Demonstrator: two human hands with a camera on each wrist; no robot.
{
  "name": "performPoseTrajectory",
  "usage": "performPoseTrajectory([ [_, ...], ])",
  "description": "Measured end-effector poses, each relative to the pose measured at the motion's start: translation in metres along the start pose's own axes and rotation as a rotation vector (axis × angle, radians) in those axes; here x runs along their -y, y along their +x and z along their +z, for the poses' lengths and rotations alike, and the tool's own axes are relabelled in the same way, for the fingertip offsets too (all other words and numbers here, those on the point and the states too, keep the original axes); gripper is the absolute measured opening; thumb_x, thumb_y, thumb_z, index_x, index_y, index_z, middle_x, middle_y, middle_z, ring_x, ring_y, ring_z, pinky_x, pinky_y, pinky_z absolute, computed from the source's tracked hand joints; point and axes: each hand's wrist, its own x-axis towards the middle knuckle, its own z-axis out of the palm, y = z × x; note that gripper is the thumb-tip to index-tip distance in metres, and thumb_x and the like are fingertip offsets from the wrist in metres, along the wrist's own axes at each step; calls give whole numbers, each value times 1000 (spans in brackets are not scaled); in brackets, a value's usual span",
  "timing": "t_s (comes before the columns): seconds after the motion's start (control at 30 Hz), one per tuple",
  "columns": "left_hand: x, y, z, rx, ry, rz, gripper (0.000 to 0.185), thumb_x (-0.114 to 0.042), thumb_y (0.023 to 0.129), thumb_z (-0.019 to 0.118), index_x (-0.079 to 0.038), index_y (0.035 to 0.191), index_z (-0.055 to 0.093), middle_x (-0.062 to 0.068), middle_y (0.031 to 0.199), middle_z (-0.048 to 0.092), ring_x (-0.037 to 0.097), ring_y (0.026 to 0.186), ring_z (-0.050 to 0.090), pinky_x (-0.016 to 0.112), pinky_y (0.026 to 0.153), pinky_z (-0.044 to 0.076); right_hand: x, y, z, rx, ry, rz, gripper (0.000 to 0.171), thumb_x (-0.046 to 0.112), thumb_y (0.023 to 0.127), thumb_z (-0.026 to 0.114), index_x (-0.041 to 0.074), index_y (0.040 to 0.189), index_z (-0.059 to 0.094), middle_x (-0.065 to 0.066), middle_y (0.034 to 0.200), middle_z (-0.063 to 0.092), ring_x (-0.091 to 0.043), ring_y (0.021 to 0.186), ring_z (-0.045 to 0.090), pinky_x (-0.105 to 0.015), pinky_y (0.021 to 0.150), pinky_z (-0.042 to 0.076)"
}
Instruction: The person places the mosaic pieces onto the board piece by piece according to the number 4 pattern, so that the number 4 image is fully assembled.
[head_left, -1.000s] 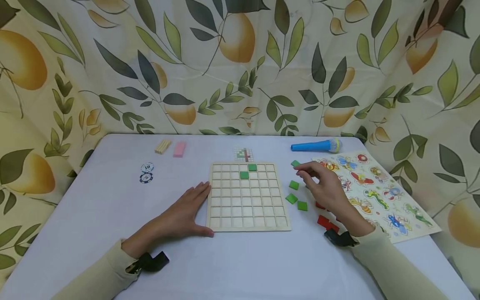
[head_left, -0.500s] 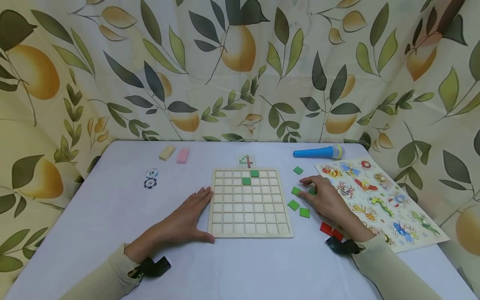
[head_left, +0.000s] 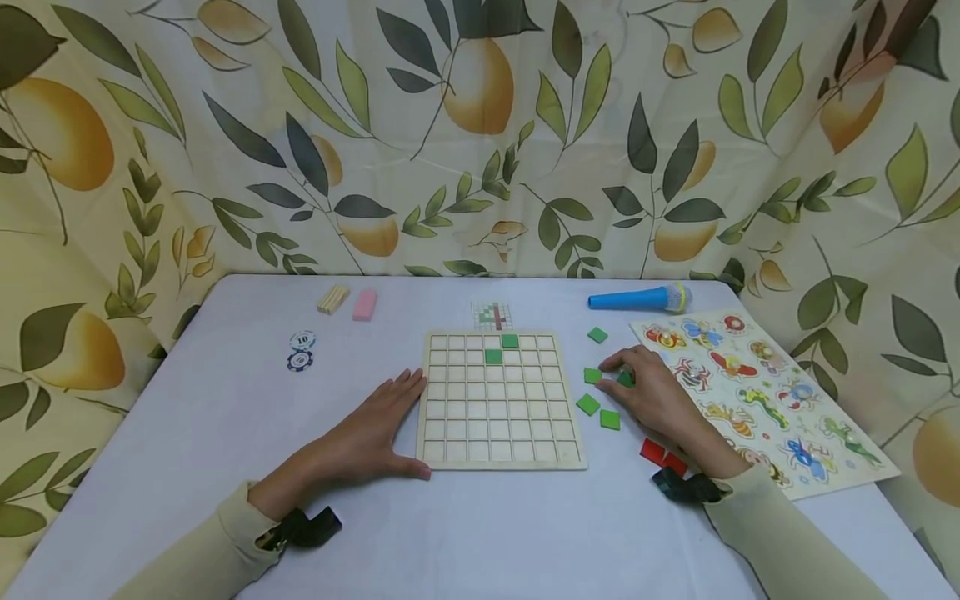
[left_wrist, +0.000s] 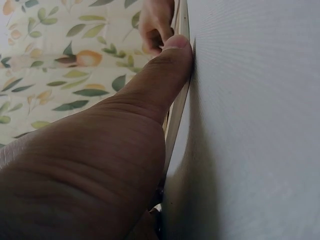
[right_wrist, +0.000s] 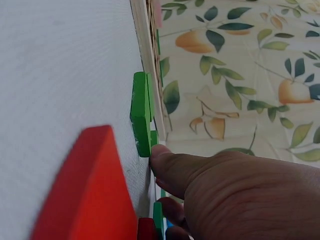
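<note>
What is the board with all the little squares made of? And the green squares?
The grid board looks like pale unpainted wood: light tan, matte, thin raised ribs between cells. The green tiles seem to be wood or plastic painted green; the right wrist view shows thick, flat, solid-coloured edges, so I can't tell which.

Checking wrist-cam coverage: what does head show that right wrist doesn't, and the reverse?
Only head: the left hand flat against the grid board, two green tiles set in it, poker chips, a blue microphone, the insect puzzle.
Only right wrist: the thickness of the red tile, seen edge-on.
Both: the right hand among loose green tiles, fingertips touching one.
</note>
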Motion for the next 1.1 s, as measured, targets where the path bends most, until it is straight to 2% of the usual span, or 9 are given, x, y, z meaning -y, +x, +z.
performPoseTrajectory([
  [0.2,0,0,1,-6,2,12,134,-69,75,87,-7,172,18,9,182,14,30,171,6,54,140,11,-1,0,-1,15,-3,-18,35,22,100,76,11,132,70,-17,132,62,-35,121,54,-53,102,50],
  [0.53,0,0,1,-1,20,2,135,-70,76,87,-9,172,14,6,182,12,27,171,5,52,140,11,0,0,-2,17,-2,-5,31,24,100,76,9,126,72,-16,129,62,-30,108,53,-35,83,45],
  [0.73,1,0,1,2,18,16,133,-70,77,85,-8,172,15,8,182,12,28,171,5,52,140,10,3,0,-2,18,22,17,31,25,100,76,10,126,69,-13,121,66,-27,103,56,-32,78,46],
  [0.87,2,1,1,1,23,21,133,-71,77,85,-7,172,15,8,182,12,28,171,5,52,140,10,9,-2,-8,32,38,-18,29,21,99,76,11,124,67,-11,112,69,-25,97,57,-29,74,47],
  [1.1,0,-1,-1,8,30,22,132,-71,79,83,-8,172,13,7,182,10,27,171,3,50,141,9,24,-5,-14,89,76,-87,24,15,99,74,11,121,63,-7,106,68,-22,94,57,-22,70,48],
])
